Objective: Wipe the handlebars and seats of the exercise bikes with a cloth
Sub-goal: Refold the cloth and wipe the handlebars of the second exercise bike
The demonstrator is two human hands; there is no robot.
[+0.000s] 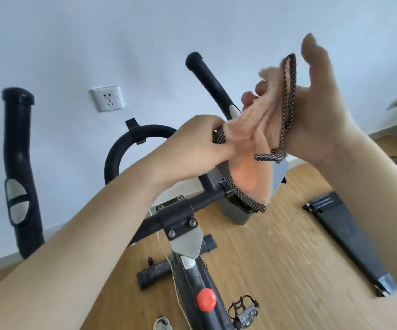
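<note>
A peach cloth [252, 148] with a dark woven edge hangs in the air above the exercise bike's black handlebars [145, 132]. My left hand [200, 141] pinches the cloth's left edge. My right hand [316, 108] lies flat against its right side, fingertips showing past the fabric. The left handlebar grip [20, 167] stands upright at the far left, and the right grip [207, 84] rises behind the cloth. The bike's seat is out of view.
A red knob [206, 299] sits on the bike frame, a pedal [245, 310] beside it. A wall socket [108, 98] is behind. A black bar-shaped base [345, 239] lies on the wooden floor at right. A grey bin [235, 213] stands past the handlebars.
</note>
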